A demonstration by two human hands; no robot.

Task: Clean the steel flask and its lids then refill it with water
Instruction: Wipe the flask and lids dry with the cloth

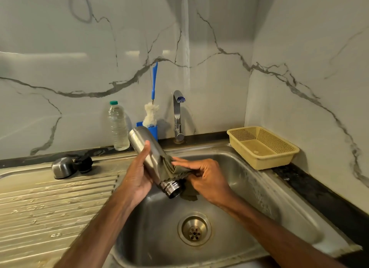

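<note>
Two lids off on drainboard [50, 207], steel cap [62, 167] and black stopper [83, 163]; our left hand [137, 177] wraps flask [139, 139] over sink [249, 187], mouth tilted down; right hand [207, 177] pinches cloth [171, 166] against neck; we judge rinse, lids, refill remain.

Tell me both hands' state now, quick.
Left hand: grips the steel flask.
Right hand: holds a green cloth against the flask.

A home kitchen: a steel sink [235, 167] with ribbed drainboard [50, 207], a tap [177, 115], marble-patterned wall tiles [299, 47], and a bottle brush [152, 107].
</note>
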